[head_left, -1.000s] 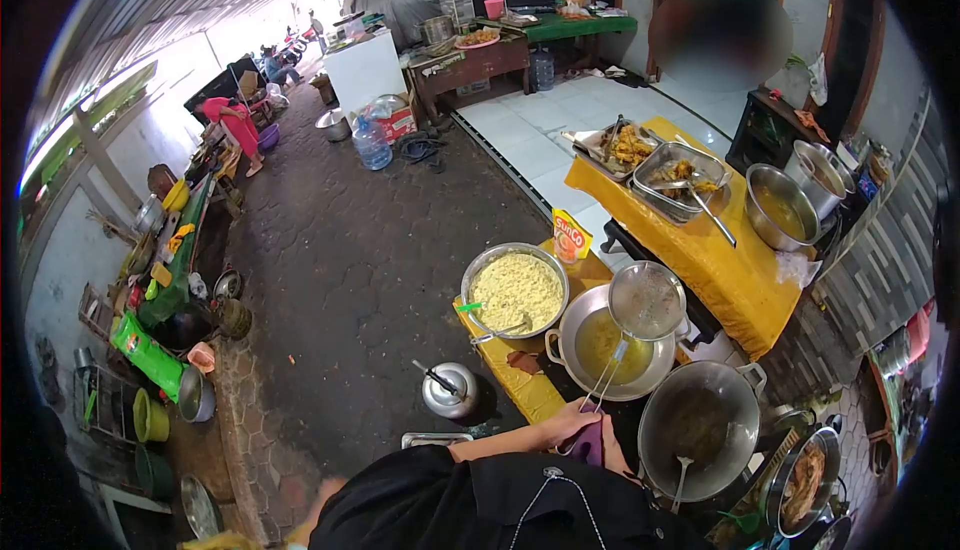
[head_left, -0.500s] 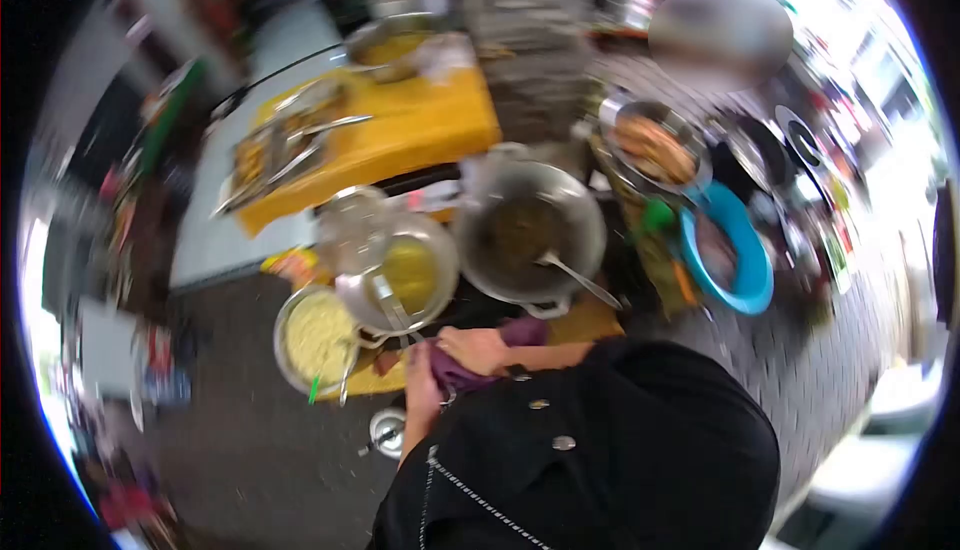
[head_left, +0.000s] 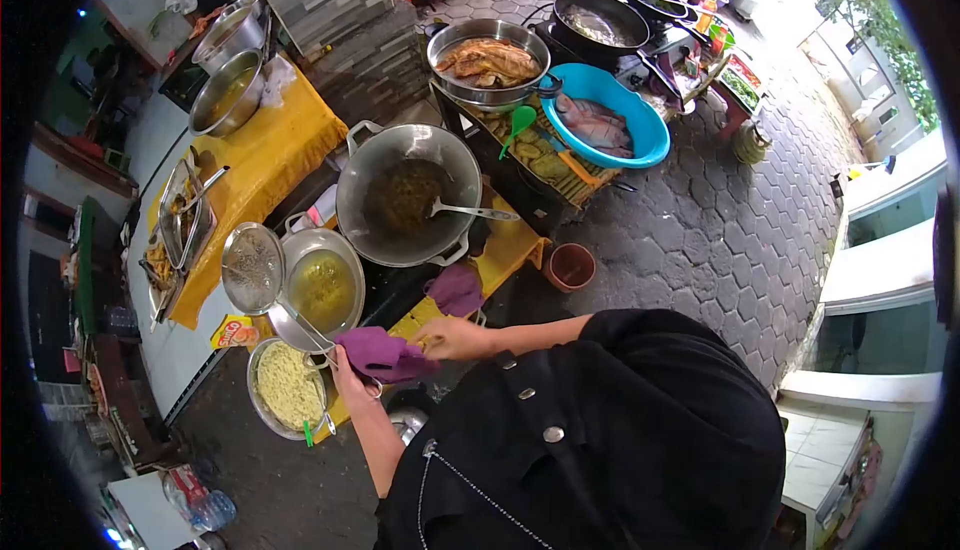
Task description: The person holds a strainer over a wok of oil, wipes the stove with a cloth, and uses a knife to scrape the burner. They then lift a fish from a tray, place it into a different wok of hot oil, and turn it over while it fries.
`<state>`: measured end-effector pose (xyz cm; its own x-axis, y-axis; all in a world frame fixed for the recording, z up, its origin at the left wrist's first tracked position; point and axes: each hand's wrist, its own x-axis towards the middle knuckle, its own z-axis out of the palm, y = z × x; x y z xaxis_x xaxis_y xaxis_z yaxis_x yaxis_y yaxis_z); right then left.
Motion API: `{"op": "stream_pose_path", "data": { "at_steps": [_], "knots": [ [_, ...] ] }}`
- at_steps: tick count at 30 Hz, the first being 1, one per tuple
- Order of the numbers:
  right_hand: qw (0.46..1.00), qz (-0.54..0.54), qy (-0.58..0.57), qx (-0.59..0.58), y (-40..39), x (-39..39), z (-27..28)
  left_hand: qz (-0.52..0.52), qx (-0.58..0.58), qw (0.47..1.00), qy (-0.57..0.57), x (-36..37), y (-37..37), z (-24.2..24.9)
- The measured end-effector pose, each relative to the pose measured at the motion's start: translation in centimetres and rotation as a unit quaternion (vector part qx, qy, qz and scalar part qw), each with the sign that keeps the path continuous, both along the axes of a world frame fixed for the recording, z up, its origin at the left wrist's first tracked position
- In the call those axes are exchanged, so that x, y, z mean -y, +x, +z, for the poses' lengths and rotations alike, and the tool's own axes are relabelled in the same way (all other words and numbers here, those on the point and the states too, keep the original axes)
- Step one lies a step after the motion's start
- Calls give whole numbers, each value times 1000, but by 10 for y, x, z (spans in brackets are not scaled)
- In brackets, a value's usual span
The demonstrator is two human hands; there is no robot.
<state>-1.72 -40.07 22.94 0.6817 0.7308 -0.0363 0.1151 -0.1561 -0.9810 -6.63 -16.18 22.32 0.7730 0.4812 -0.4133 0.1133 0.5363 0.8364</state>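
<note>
A purple cloth (head_left: 382,355) is bunched in my left hand (head_left: 350,378), whose fingers are closed on it at the near handle of a small wok (head_left: 345,250). Yellow liquid lies in that wok. My right hand (head_left: 455,338) is just right of the cloth, fingers apart and partly curled; I see nothing in it. A second purple cloth (head_left: 455,290) lies beyond it, by the big wok (head_left: 350,190), which holds dark liquid and a metal spatula (head_left: 475,212). A wire strainer (head_left: 252,268) rests over the small wok's left side. Left of my left hand stands a bowl of pale yellow mixture (head_left: 290,388).
A blue basin (head_left: 650,135) holds raw fish, beside a steel pan (head_left: 540,42) with browned food. A green spoon (head_left: 519,128) lies near them. A brown pot (head_left: 571,267) stands on the paving. Left is a table with yellow cloth (head_left: 300,140) and trays.
The view has swung and sharpened. My right hand has come away from my left, to the right. The purple cloth now shows as two separate pieces, one at each wok.
</note>
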Motion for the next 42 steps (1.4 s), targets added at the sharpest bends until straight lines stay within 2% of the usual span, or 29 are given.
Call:
{"op": "stream_pose_path", "data": {
  "at_steps": [1,2,3,4,5,6,8,10,12,16,17,18,21,24,26,28,30,31,34,36,38,40,42],
  "knots": [
    [992,-56,-92,62,-2,16,-18,0,6,1000,-4,-6,-5,-9],
    [982,-142,-85,88,-4,35,-57,-2,16,1000,-11,-5,-7,-15],
    [956,-206,-108,-180,-1,61,-26,-18,15,1000,-16,0,-11,-5],
    [956,-234,-175,19,8,87,-71,-16,6,1000,-24,3,-13,2],
    [915,-323,-233,63,11,117,-91,-19,10,1000,-22,6,-15,8],
    [906,-334,-244,85,22,150,-98,-19,11,1000,-18,8,-17,12],
    [885,-360,-295,-22,42,200,-72,-15,10,1000,-8,4,-22,10],
    [812,-461,-359,3,59,239,-74,-11,8,1000,6,3,-25,16],
    [776,-498,-387,-20,89,274,-93,-14,-34,999,6,8,-29,28],
    [749,-483,-454,-20,143,313,-112,0,-16,1000,-2,9,-24,18],
    [738,-473,-481,-14,154,318,-121,24,-41,999,-26,7,-23,14],
    [737,-473,-482,-2,165,325,-137,35,-58,997,-20,10,-25,19],
    [753,-435,-493,-42,197,336,-158,44,-12,999,-14,22,-11,22],
    [749,-349,-559,-72,219,340,-174,46,4,999,-11,42,3,38],
    [754,-357,-552,13,223,332,-153,68,-13,998,-2,56,11,49],
    [746,-349,-567,17,234,333,-172,104,-35,994,-11,70,17,59],
    [713,-342,-611,-34,243,334,-177,122,-53,991,-10,75,20,62],
    [681,-345,-645,29,241,327,-175,135,-73,988,2,77,20,60],
    [710,-307,-630,70,249,331,-179,143,-76,987,-2,86,25,64],
    [710,-301,-635,48,252,315,-167,154,-86,984,-11,84,21,57],
    [720,-286,-629,-64,252,303,-154,173,-110,979,9,88,22,55],
    [705,-286,-644,-83,251,314,-181,155,-72,985,-20,87,18,41],
    [699,-328,-632,-56,241,322,-201,177,-109,978,-3,91,18,42]
  ]
}}
